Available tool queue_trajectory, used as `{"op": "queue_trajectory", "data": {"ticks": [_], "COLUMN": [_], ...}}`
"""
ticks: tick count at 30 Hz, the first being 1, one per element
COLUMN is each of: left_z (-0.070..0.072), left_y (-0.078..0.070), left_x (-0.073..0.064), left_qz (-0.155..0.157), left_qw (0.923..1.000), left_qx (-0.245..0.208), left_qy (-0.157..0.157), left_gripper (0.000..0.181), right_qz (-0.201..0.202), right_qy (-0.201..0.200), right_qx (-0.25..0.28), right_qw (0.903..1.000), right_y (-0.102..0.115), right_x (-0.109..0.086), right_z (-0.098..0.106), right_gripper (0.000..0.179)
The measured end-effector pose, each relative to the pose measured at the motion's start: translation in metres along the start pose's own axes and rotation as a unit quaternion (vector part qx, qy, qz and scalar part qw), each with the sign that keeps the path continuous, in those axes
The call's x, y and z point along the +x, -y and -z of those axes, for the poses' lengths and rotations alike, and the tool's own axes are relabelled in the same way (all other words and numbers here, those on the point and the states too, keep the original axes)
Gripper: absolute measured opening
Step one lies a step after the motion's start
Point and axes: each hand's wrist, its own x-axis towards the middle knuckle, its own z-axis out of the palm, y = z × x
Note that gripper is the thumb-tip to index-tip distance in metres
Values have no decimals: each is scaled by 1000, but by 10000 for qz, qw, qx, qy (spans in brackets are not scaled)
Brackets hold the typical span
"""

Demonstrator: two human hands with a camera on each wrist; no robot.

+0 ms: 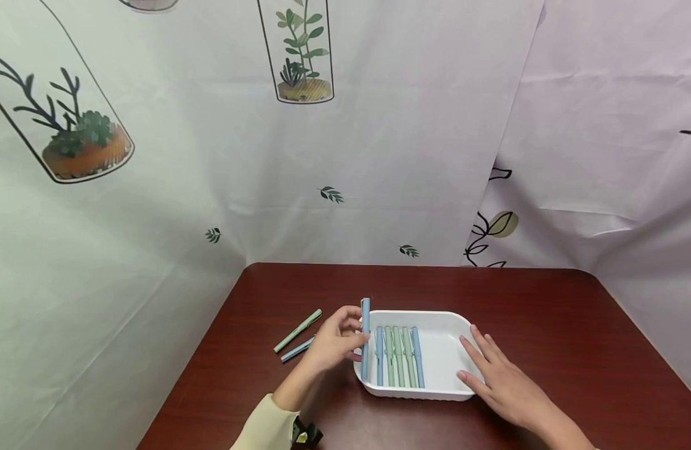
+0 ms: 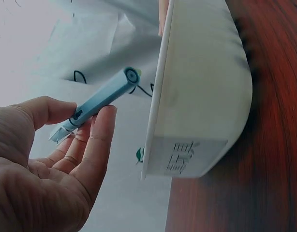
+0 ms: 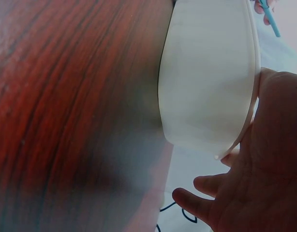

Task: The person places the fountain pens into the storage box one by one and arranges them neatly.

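A blue pen [image 1: 365, 337] with a clip is pinched between the thumb and fingers of my left hand [image 1: 336, 340], close over the left rim of a white tray [image 1: 443, 320]. In the left wrist view the same pen [image 2: 102, 99] tilts up beside the tray's outer wall [image 2: 197, 82]. Several pens lie side by side in the tray's left half, green pens [image 1: 398, 356] between two blue ones. My right hand [image 1: 505, 384] rests on the tray's right rim with fingers spread; the right wrist view shows this hand [image 3: 264, 164] along the tray wall [image 3: 206, 72].
Left of the tray, a green pen [image 1: 297, 330] and another blue pen [image 1: 296, 350] lie on the dark red wooden table [image 1: 255, 300]; my left hand partly covers the blue one. A pale curtain [image 1: 379, 156] with plant prints hangs behind the table.
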Motion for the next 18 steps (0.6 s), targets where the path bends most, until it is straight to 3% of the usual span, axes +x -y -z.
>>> {"op": "queue_trajectory", "data": {"ticks": [8, 18], "left_z": [-15, -33], "left_y": [1, 1], "left_x": [8, 13], "left_qz": [96, 253], "left_qw": [9995, 9991], "left_qx": [-234, -326], "left_qy": [193, 1], "left_gripper": [46, 48], "right_qz": [-13, -18], "right_qy": [24, 42], "right_qx": [4, -74], "right_qw": [10000, 10000], "right_y": [-1, 0], "right_x": [0, 1], "right_z": [0, 1], "right_gripper": [66, 66]}}
